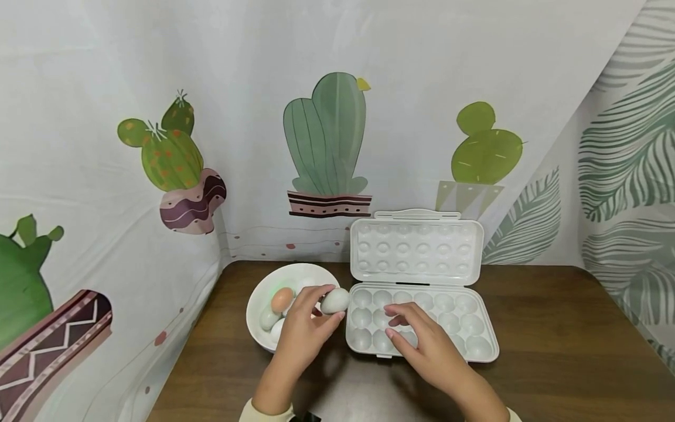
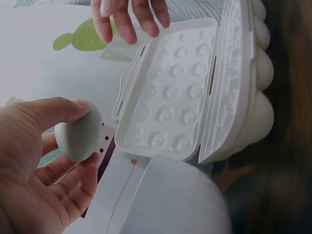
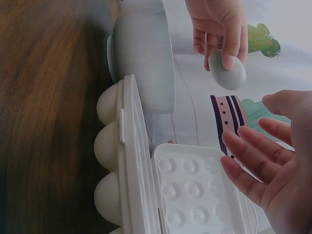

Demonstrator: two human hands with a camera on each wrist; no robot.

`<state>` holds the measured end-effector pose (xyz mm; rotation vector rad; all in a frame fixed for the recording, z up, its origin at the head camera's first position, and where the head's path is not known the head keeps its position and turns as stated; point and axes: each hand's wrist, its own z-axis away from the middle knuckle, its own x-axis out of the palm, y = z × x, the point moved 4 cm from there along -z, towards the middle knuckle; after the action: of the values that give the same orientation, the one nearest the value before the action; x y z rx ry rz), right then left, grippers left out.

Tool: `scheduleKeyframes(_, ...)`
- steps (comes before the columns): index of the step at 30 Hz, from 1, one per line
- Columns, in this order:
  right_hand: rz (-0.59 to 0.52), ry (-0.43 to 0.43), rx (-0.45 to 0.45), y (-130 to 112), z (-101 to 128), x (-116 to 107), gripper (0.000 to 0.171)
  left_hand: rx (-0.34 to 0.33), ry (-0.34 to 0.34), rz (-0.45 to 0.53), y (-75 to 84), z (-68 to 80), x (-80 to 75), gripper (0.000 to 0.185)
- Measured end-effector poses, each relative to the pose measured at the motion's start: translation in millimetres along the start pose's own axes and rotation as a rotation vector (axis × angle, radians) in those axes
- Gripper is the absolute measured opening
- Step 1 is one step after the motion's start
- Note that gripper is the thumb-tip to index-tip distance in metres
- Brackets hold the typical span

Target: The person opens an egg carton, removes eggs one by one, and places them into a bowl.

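My left hand (image 1: 303,325) pinches a pale greenish-white egg (image 1: 334,300) between thumb and fingers, raised beside the right rim of a white bowl (image 1: 254,302). In the bowl lie a brown egg (image 1: 282,299) and several pale eggs (image 1: 269,319), partly hidden by that hand. My right hand (image 1: 429,349) hovers over a white plastic egg box (image 1: 489,334), its fingers spread and relaxed with nothing in them. The right wrist view shows this hand's palm (image 3: 287,180) facing the held egg, with a gap between. Rows of round cups fill the box's base; the hand hides some.
The box's dimpled lid (image 1: 416,278) stands open at the back, against a white cloth (image 1: 253,146) printed with cacti. Bowl and box sit side by side on a dark wooden table (image 1: 559,346). Bare tabletop lies to the box's right.
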<state>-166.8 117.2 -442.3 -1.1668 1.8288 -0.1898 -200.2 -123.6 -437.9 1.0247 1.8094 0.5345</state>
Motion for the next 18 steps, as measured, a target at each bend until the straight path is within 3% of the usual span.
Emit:
scheduleKeyframes(11,0.011,-0.017,0.009,2,1,1,0.039,-0.009,0.063,-0.131,-18.4,-5.6,-18.0,0.051)
scheduleKeyframes(18,0.027,-0.026,0.006,3,1,2,0.034,-0.074,0.066,-0.149,-26.5,-7.8,-26.6,0.052)
